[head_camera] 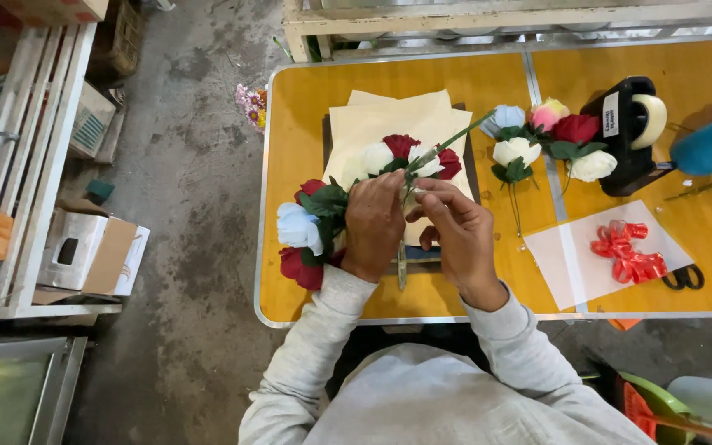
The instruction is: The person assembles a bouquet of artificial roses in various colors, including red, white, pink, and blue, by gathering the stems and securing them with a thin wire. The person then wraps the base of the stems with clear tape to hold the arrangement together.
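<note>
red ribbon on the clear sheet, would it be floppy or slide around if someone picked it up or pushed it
The red ribbon lies in loose, glossy curls, so it would probably be floppy and very light. It rests on a smooth clear sheet, so a push would likely slide it rather than roll it. It looks unlikely to break, though the curls might flatten.

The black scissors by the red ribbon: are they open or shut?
Cannot tell. Only the handle loops of the scissors show; the blades lie hidden under the white sheet beneath the red ribbon.

1. A yellow-topped table with a metal rim (290,99).
2. On it: cream paper sheets (372,124), a black tape dispenser (624,136), loose artificial flowers (537,140), a clear plastic sheet (570,264) carrying red ribbon (628,251), and black scissors (684,278).
</note>
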